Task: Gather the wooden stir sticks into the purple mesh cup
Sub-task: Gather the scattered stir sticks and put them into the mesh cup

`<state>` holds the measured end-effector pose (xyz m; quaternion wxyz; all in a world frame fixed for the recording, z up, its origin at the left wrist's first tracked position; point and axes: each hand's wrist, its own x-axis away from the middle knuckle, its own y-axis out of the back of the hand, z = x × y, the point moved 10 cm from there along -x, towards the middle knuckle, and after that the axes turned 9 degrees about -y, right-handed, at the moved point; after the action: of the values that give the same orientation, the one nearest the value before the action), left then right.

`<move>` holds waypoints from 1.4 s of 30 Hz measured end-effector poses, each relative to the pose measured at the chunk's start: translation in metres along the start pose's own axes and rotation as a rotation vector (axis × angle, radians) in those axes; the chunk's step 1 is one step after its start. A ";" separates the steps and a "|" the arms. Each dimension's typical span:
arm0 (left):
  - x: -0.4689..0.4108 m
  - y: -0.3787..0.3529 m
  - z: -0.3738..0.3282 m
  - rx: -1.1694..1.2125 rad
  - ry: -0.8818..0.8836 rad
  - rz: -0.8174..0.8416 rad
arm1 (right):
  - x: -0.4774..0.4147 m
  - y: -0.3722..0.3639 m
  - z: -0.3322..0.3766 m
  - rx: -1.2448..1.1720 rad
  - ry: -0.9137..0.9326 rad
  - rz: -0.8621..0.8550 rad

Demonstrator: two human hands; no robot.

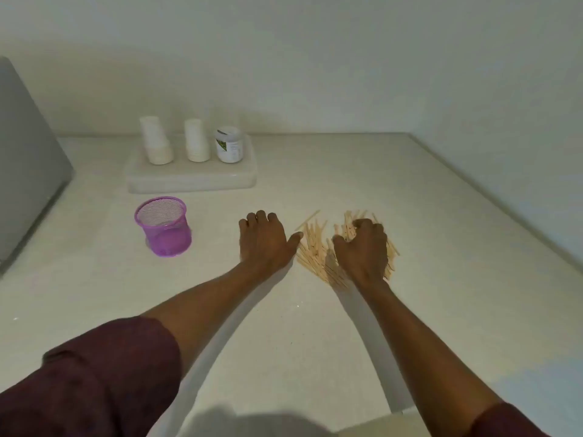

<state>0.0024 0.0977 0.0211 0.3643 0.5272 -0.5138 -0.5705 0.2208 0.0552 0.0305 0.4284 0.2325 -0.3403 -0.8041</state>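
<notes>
The wooden stir sticks (310, 250) lie fanned on the desk (426, 216), pointing away from the person. The right hand (362, 250) curls its fingers into them. The left hand (265, 241) rests spread alongside, nearer the purple mesh cup (164, 227).

left hand (265, 244) flat — right hand (362, 247) curled (both palm-down)

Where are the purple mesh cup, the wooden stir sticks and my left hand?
purple mesh cup (167, 238): head view, front of its mesh wall.
wooden stir sticks (312, 250): head view, left part of the pile.
left hand (266, 241): head view, back of the hand.
</notes>
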 end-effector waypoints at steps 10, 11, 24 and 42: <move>-0.048 -0.017 -0.049 0.039 -0.023 0.110 | 0.002 -0.006 -0.028 0.140 -0.047 0.084; -0.050 -0.022 -0.052 0.035 -0.022 0.132 | 0.001 -0.006 -0.031 0.143 -0.045 0.087; -0.054 -0.034 -0.062 0.073 0.062 0.188 | -0.006 -0.011 -0.042 0.153 -0.018 0.077; -0.065 -0.017 -0.052 0.217 0.291 0.218 | -0.023 -0.024 -0.019 0.255 0.022 0.039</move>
<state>0.0665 0.1529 0.0241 0.4356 0.5813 -0.5681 -0.3867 0.2325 0.0774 0.0018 0.4146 0.2874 -0.4394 -0.7432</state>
